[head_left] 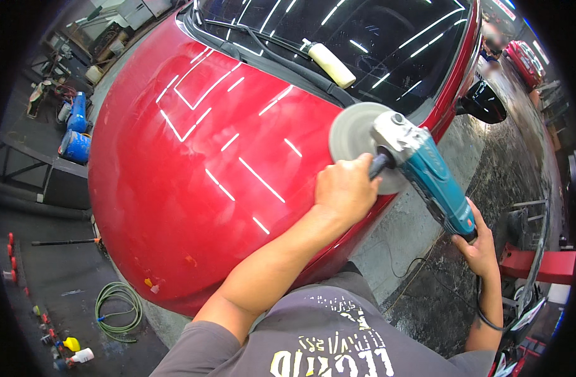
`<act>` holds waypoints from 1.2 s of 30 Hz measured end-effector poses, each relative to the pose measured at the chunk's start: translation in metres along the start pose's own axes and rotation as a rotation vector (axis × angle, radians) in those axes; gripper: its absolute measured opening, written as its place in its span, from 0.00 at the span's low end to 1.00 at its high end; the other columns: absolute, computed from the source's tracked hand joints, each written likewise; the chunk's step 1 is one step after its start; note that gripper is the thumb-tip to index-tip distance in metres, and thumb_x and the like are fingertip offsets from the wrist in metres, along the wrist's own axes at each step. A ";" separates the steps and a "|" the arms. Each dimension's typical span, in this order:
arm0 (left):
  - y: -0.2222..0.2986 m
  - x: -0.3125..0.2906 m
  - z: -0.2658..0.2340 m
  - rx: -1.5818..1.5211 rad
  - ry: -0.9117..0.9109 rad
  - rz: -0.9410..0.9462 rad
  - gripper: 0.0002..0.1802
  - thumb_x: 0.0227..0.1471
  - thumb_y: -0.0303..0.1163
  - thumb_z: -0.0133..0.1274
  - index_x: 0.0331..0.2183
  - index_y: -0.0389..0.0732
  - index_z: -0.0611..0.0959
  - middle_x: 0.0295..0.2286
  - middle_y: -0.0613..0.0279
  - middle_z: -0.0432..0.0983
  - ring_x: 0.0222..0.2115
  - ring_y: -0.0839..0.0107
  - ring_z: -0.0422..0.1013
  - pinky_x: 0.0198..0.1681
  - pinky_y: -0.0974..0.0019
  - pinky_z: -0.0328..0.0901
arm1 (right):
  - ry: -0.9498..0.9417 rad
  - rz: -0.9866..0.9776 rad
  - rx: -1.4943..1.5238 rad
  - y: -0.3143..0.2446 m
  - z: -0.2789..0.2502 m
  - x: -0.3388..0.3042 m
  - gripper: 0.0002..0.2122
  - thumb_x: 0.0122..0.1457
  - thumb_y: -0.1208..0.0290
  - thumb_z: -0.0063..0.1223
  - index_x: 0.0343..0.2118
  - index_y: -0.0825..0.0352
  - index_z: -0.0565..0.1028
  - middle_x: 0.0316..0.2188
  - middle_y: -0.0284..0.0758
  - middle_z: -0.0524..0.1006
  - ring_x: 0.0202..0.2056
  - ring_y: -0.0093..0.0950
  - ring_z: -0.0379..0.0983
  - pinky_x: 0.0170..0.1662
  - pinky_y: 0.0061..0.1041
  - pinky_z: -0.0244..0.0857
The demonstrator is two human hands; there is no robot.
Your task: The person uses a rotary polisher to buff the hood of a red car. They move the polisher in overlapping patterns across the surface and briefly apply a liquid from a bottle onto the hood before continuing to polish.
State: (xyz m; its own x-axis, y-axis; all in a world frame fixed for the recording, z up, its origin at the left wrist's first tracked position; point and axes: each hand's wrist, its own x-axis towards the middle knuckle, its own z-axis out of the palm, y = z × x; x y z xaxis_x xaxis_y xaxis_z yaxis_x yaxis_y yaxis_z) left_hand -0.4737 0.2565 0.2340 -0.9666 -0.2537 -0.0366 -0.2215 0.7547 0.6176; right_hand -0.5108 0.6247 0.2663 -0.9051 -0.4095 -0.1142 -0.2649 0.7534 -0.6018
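A teal car polisher [435,179] with a silver gear head is held in both hands over the right edge of a red car hood [193,151]. Its round pale pad [351,133] looks smeared, and whether it presses on the paint I cannot tell. My left hand [347,191] wraps round the black side handle near the head. Around the rear end of the body, where the black cord leaves, my right hand [476,242] is closed. Dull hazy patches and bright light reflections show on the hood.
A cream bottle [330,64] lies at the base of the dark windshield [363,38], beside the wiper. The side mirror [486,102] juts out at right. A coiled green hose [118,311] lies on the floor at lower left. Blue cylinders [76,129] stand far left; a red metal arm [539,264] is at right.
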 end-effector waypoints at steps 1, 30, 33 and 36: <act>0.004 0.001 0.005 -0.021 -0.029 0.027 0.20 0.56 0.43 0.68 0.49 0.47 0.87 0.32 0.45 0.87 0.37 0.43 0.84 0.42 0.42 0.77 | 0.013 0.036 0.022 0.006 -0.001 -0.009 0.43 0.53 0.81 0.68 0.75 0.59 0.65 0.57 0.47 0.82 0.60 0.34 0.78 0.68 0.36 0.65; -0.224 -0.291 -0.118 -0.185 0.376 -0.493 0.17 0.59 0.33 0.70 0.46 0.31 0.90 0.26 0.72 0.80 0.27 0.84 0.69 0.30 0.74 0.64 | -0.877 -0.341 0.548 -0.149 0.214 -0.077 0.58 0.62 0.52 0.66 0.80 0.63 0.31 0.35 0.57 0.82 0.39 0.54 0.83 0.47 0.47 0.74; -0.218 -0.278 -0.109 -0.181 0.345 -0.415 0.18 0.60 0.33 0.70 0.46 0.30 0.90 0.27 0.72 0.80 0.27 0.84 0.70 0.31 0.74 0.64 | -0.937 -0.223 0.580 -0.139 0.196 -0.085 0.56 0.62 0.59 0.65 0.80 0.61 0.30 0.36 0.56 0.82 0.37 0.50 0.84 0.47 0.44 0.75; -0.187 -0.230 -0.089 -0.138 0.259 -0.312 0.20 0.59 0.36 0.71 0.47 0.32 0.90 0.30 0.63 0.87 0.31 0.79 0.76 0.37 0.69 0.71 | -0.767 -0.182 0.627 -0.110 0.171 -0.102 0.56 0.61 0.63 0.65 0.80 0.58 0.31 0.41 0.55 0.84 0.35 0.46 0.84 0.48 0.41 0.76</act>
State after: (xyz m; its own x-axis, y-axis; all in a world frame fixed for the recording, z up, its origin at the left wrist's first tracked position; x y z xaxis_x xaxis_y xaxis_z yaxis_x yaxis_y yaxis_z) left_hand -0.1984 0.1198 0.1969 -0.7879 -0.6137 -0.0504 -0.4614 0.5341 0.7084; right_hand -0.3330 0.4957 0.2092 -0.3514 -0.8783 -0.3241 0.0450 0.3300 -0.9429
